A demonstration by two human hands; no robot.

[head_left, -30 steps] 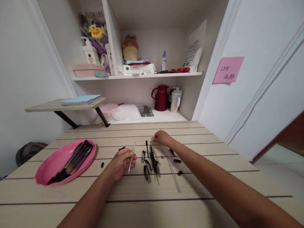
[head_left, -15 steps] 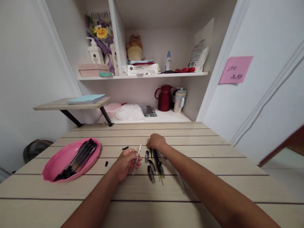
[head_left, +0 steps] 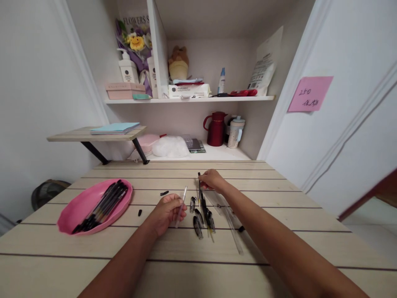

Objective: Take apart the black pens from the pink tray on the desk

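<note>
Plank-look surface point(head_left: 186, 248), kinda cluttered: left hand point(head_left: 169, 210) has its grip pinched on a clear tube point(head_left: 184, 194) beside the pen caps point(head_left: 197, 227); right hand point(head_left: 213, 180)'s grip is pinched on a thin black stick point(head_left: 199, 189) just beyond them.

The left forearm point(head_left: 124, 258) slants inward to the left hand point(head_left: 170, 210), its grip pinched, fingers point(head_left: 183, 212) curled. The right forearm point(head_left: 263, 223) reaches farther forward, the right hand point(head_left: 211, 180) knuckles up, likewise pinching.
</note>
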